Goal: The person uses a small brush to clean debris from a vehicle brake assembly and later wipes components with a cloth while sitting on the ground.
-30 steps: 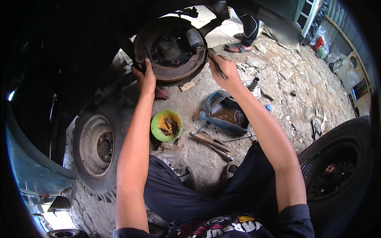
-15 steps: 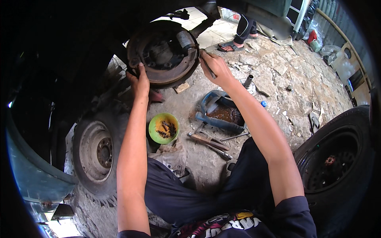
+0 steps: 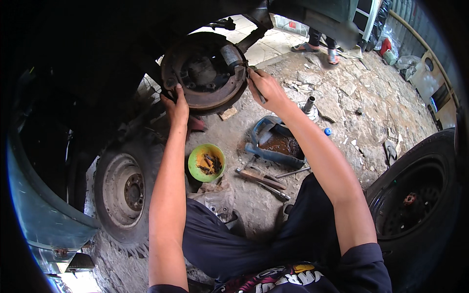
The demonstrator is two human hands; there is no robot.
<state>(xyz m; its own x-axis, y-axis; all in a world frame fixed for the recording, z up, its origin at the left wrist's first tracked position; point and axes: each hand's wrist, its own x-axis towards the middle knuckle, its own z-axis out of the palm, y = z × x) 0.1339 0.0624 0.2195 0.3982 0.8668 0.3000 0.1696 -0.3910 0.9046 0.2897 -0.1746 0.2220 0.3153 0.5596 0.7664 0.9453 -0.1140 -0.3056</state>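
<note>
A round, rusty drum brake assembly (image 3: 202, 73) hangs under the vehicle, with a curved brake shoe (image 3: 210, 102) along its lower side. My left hand (image 3: 178, 105) grips its lower left edge, thumb on the front and fingers partly hidden behind. At the right edge, my right hand (image 3: 268, 92) is closed round a slim dark metal hand tool (image 3: 257, 91). The tool's upper end meets the shoe near a grey cylindrical part (image 3: 231, 55); its exact kind is hidden by my fingers.
Below stand a green bowl (image 3: 195, 172) of small dark parts and a cut blue container (image 3: 276, 155) with dark liquid. A wooden-handled tool (image 3: 261, 178) lies before me. Wheels (image 3: 122, 190) stand left and right (image 3: 373, 195). Another person's feet (image 3: 306, 47) are beyond.
The view has shifted slightly, so everything sits a little lower and to the right. The other person's feet have stepped to the right. My hands keep nearly the same hold on the brake.
</note>
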